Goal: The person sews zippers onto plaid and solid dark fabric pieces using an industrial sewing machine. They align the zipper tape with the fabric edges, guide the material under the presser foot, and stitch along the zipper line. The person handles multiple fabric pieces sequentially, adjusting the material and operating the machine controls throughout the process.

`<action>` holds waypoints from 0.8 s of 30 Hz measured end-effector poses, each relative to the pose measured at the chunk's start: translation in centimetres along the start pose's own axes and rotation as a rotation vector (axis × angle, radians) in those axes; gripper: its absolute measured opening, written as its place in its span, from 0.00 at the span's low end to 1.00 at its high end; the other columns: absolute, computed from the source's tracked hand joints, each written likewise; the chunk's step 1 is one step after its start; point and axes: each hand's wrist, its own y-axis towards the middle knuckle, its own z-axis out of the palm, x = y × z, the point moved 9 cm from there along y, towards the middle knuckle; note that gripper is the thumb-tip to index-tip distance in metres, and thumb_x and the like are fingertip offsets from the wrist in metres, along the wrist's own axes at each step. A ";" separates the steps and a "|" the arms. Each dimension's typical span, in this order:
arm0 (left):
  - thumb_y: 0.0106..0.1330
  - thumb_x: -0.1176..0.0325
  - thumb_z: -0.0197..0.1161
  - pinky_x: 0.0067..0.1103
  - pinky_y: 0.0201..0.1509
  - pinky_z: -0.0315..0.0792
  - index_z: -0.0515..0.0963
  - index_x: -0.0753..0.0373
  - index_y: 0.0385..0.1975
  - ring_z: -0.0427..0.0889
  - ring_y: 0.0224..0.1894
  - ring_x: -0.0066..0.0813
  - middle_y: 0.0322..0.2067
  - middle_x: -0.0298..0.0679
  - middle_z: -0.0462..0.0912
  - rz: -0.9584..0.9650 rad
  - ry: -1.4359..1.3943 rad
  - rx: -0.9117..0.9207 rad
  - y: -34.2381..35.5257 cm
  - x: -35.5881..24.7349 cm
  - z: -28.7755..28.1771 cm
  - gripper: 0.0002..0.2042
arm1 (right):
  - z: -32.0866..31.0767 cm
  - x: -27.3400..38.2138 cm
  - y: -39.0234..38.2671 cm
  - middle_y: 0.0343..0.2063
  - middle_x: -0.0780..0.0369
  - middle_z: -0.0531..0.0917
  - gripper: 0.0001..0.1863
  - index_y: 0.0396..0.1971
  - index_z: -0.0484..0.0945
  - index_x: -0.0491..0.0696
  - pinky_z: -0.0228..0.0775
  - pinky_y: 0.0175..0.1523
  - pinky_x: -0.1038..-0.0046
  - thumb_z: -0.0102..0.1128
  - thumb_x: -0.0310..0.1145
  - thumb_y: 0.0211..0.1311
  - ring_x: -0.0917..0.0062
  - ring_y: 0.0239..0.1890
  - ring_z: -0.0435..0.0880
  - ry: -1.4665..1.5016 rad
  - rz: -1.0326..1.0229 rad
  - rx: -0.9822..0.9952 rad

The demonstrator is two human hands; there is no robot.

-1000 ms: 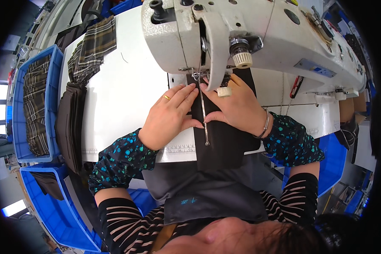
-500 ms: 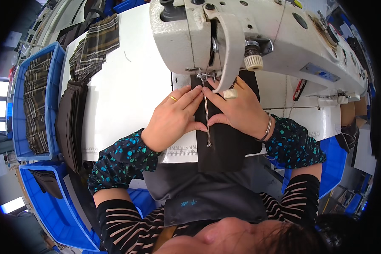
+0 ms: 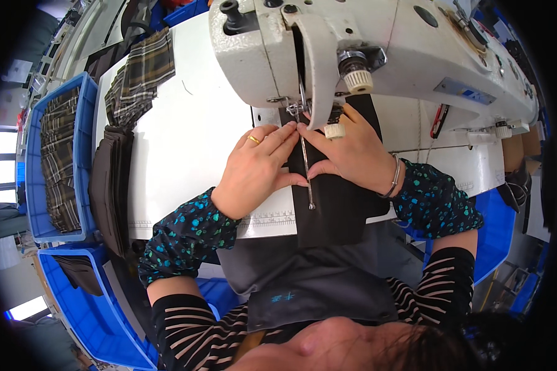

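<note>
A black fabric piece (image 3: 334,216) lies on the sewing machine (image 3: 272,62) bed, its near end hanging over the table's front edge. A metal zipper (image 3: 306,162) runs lengthwise along it, from under the presser foot (image 3: 297,109) down to its near end. My left hand (image 3: 257,162) lies flat on the left of the zipper, fingers stretched out, fingertips close below the foot. My right hand (image 3: 353,151) rests on the fabric to the right, fingers spread, some hidden behind a machine knob. Both thumbs point inward beside the zipper.
Left of the table stand a blue bin (image 3: 83,167) of plaid pieces and a lower blue bin (image 3: 93,309). Stacked dark pieces (image 3: 110,188) hang at the left edge, with plaid fabric (image 3: 141,74) behind. A red-and-black cutter (image 3: 439,120) lies by the machine arm.
The whole view has shifted slightly. The fabric and both hands have edged a little toward the machine; the hands keep the same flat pose beside the zipper.
</note>
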 end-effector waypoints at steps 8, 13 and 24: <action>0.51 0.46 0.75 0.35 0.66 0.73 0.81 0.69 0.59 0.77 0.61 0.42 0.63 0.41 0.81 -0.023 0.019 0.004 0.0 0.3 0.1 0.39 | -0.7 0.1 0.3 0.44 0.63 0.86 0.47 0.63 0.81 0.50 0.67 0.68 0.56 0.67 0.68 0.46 0.66 0.40 0.80 -0.093 0.026 0.002; 0.49 0.46 0.76 0.35 0.67 0.73 0.80 0.68 0.60 0.78 0.61 0.44 0.65 0.41 0.80 -0.013 0.032 -0.016 -0.1 0.5 0.2 0.40 | -0.1 -0.7 0.8 0.38 0.62 0.83 0.46 0.61 0.81 0.46 0.69 0.64 0.57 0.69 0.66 0.47 0.66 0.43 0.80 -0.059 0.205 0.290; 0.68 0.65 0.69 0.42 0.70 0.69 0.82 0.63 0.58 0.77 0.66 0.46 0.63 0.40 0.81 -0.302 0.079 -0.170 -7.3 -2.7 -0.2 0.19 | -1.1 10.1 -8.0 0.70 0.54 0.74 0.44 0.64 0.77 0.42 0.71 0.70 0.56 0.79 0.47 0.46 0.56 0.68 0.76 0.148 -0.027 0.030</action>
